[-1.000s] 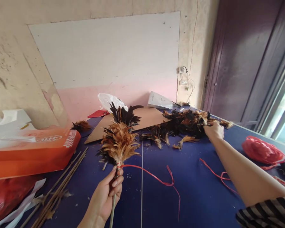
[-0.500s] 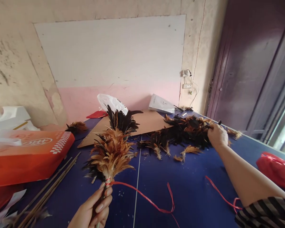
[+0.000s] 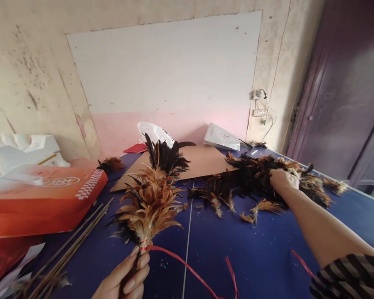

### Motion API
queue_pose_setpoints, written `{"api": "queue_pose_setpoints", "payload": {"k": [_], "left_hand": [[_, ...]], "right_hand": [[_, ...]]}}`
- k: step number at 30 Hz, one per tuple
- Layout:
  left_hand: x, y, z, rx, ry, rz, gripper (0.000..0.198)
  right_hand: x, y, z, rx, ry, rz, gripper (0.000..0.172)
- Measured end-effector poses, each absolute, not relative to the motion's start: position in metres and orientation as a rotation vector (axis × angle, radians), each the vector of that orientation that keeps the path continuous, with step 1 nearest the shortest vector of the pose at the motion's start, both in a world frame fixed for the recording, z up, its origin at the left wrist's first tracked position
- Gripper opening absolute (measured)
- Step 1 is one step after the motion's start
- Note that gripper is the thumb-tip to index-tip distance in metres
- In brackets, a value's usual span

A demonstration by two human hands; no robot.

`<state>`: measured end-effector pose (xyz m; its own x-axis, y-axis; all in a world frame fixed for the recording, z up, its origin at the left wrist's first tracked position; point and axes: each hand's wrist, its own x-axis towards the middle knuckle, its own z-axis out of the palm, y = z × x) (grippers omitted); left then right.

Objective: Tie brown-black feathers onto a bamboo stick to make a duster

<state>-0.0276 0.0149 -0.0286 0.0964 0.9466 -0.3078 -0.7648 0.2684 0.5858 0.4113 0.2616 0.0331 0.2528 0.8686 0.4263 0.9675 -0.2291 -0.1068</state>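
Feather duster (image 3: pixel 151 195) shows black plumes (image 3: pixel 166 158) at the tip, golden-brown feathers (image 3: pixel 156 209) below; binding (image 3: pixel 143 245) is red. Cord (image 3: pixel 174 256): red. Feather pile (image 3: pixel 249 176) is mostly black, mixed with rust-brown. Table (image 3: pixel 252 257) is deep blue with a white line. Sleeve (image 3: pixel 349 276) has dark and grey-tan stripes. Shopping bag (image 3: pixel 46 216): orange, white lettering, checkered band. Cardboard (image 3: pixel 205 162): light brown. Sticks (image 3: pixel 73 251): dull brown. Wall (image 3: pixel 31 120) is stained beige; panel (image 3: pixel 168 70) is white above, pink below. Door (image 3: pixel 349 104): dark purple.

Blue table (image 3: pixel 262 249) with loose feathers (image 3: pixel 252 178), cardboard (image 3: pixel 205 160), thin sticks (image 3: pixel 69 251), perhaps a red envelope (image 3: pixel 135 148).
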Motion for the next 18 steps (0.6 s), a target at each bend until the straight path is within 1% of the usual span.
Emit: {"api": "queue_pose_setpoints", "payload": {"k": [4, 5, 8, 10, 13, 15, 18], "left_hand": [[-0.022, 0.012, -0.02, 0.273, 0.72, 1.338, 0.015], [-0.02, 0.011, -0.019, 0.266, 0.719, 1.35, 0.014], [-0.018, 0.008, -0.015, 0.273, 0.708, 1.379, 0.016], [-0.017, 0.007, -0.014, 0.303, 0.705, 1.392, 0.016], [-0.016, 0.007, -0.012, 0.363, 0.708, 1.432, 0.015], [-0.015, 0.006, -0.011, 0.396, 0.7, 1.449, 0.015], [-0.014, 0.005, -0.009, 0.429, 0.688, 1.469, 0.015]], "right_hand": [[0.395, 0.25, 0.067, -2.028, -1.55, -0.336, 0.031], [0.388, 0.245, 0.076, -1.928, -1.511, -0.257, 0.031], [0.362, 0.228, 0.099, -1.545, -1.367, 0.224, 0.026], [0.342, 0.218, 0.108, -1.385, -1.315, 0.492, 0.022], [0.318, 0.21, 0.112, -1.335, -1.308, 0.632, 0.019], [0.31, 0.209, 0.108, -1.346, -1.278, 0.664, 0.025], [0.311, 0.205, 0.096, -1.388, -1.177, 0.618, 0.049]]}}
